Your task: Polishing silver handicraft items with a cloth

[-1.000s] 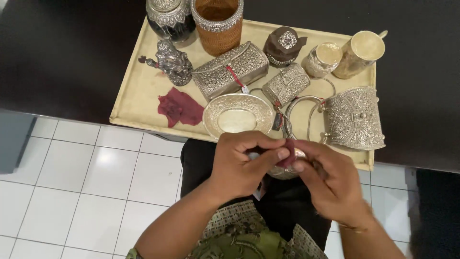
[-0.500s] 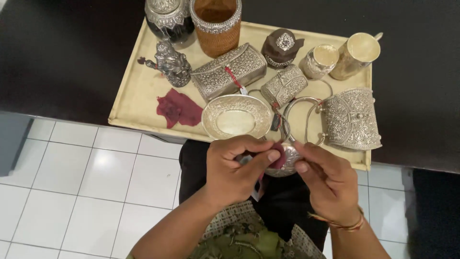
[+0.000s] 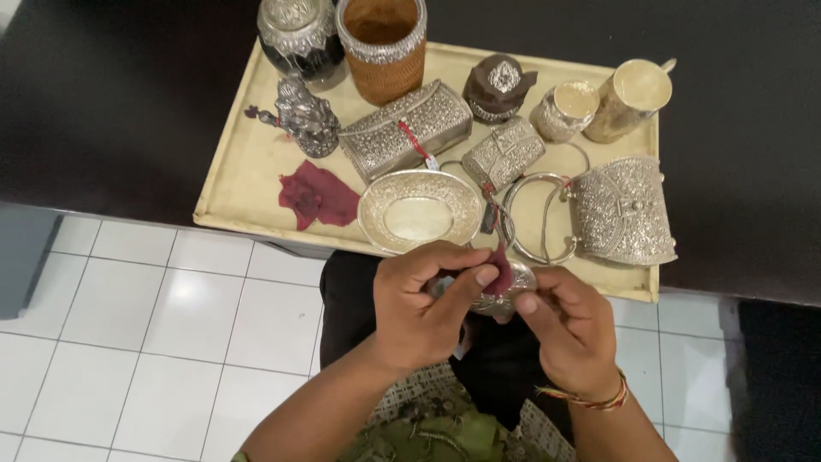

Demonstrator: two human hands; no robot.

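Hands [image 3: 428, 312] rub red cloth [image 3: 499, 272] inside small silver bowl [image 3: 505, 295].

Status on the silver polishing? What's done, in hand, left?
Done: cannot tell; nothing on the tray reads as clearly finished. In hand: right hand holds a small silver piece while left hand presses a dark red cloth on it. Left: the oval dish, two ornate boxes, cups, jars, figurine and purse sit untouched on the tray, a second red cloth beside them.

head cam | looks steeply down | close over hands | tray [image 3: 239, 184] ahead
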